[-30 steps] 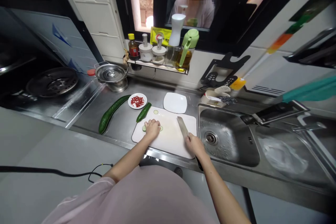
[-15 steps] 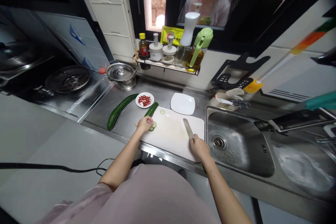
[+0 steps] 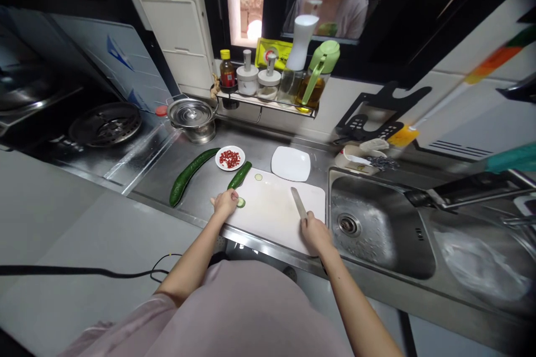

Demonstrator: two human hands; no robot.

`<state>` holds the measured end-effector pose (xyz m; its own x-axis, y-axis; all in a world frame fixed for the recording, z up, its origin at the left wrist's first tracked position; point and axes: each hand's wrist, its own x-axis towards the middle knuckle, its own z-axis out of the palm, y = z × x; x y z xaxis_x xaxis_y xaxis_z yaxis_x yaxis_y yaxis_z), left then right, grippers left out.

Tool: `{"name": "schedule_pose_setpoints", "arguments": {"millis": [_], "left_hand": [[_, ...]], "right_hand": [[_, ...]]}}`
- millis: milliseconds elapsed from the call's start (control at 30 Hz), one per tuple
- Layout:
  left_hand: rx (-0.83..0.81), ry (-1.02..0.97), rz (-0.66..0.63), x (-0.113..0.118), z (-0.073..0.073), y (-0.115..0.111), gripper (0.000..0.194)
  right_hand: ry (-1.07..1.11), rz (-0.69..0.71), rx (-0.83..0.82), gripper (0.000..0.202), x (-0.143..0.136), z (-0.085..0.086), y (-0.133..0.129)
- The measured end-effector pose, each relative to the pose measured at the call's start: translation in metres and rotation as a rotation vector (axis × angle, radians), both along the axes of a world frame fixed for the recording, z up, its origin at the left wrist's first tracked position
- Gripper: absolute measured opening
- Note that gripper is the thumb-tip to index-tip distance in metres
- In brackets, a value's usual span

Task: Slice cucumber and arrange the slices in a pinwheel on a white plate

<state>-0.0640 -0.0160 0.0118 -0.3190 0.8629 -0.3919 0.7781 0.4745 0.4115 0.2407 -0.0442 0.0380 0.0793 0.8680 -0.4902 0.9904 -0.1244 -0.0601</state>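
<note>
**Mia:** Where are the cucumber slices (image 3: 240, 202)?

**Ben:** At the left edge of the cutting board (image 3: 272, 223). The left hand (image 3: 226, 202) is right by them, over that same edge. Its fingers are bent, but Ben can't tell if they pinch a slice.

**Mia:** And the right hand (image 3: 316, 231)?

**Ben:** It grips the knife (image 3: 298, 202) by the handle, over the board's right part. The blade is well apart from the left hand. That looks like a good way to do it: the blade should be low and quiet while the other fingers are busy.

**Mia:** What helps with the slices?

**Ben:** A soft pinch, probably. They look thin and wet, so they could slip or stick.

**Mia:** What else is near?

**Ben:** A short cucumber piece (image 3: 240, 175) lies along the board's far left corner. One lone slice (image 3: 258, 177) is on the board near that corner. A white plate (image 3: 291, 163) sits just behind the board, and a long cucumber (image 3: 190, 178) lies off to its left.
</note>
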Motion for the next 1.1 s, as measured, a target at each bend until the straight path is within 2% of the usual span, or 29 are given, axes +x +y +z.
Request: {"name": "schedule_pose_setpoints", "arguments": {"millis": [133,267,367,500,667,800,933,1100], "left_hand": [[0.007,0.071,-0.026,0.003,0.0,-0.001,0.016],[0.092,0.017,-0.033,0.016,0.004,0.01,0.02],[0.154,-0.016,-0.054,0.032,0.008,0.034,0.023],[0.18,0.048,-0.104,0.047,0.013,0.072,0.032],[0.175,0.127,-0.322,0.055,0.013,0.101,0.037],[0.073,0.191,-0.443,0.063,0.008,0.11,0.035],[0.038,0.256,-0.463,0.067,0.001,0.115,0.035],[0.065,0.223,-0.451,0.065,-0.003,0.121,0.028]], "right_hand": [[0.003,0.011,-0.011,0.035,-0.002,0.001,0.0],[0.004,0.0,-0.008,0.036,-0.003,0.002,0.0],[0.007,-0.01,-0.024,0.036,-0.003,0.002,0.001],[0.013,-0.012,-0.03,0.035,-0.002,0.001,0.001],[0.023,-0.01,-0.014,0.034,-0.001,-0.003,-0.001],[0.028,-0.017,-0.015,0.032,0.0,-0.003,-0.001],[0.029,-0.015,-0.009,0.032,0.0,-0.002,-0.001],[0.04,-0.019,-0.01,0.032,0.001,-0.001,-0.001]]}}
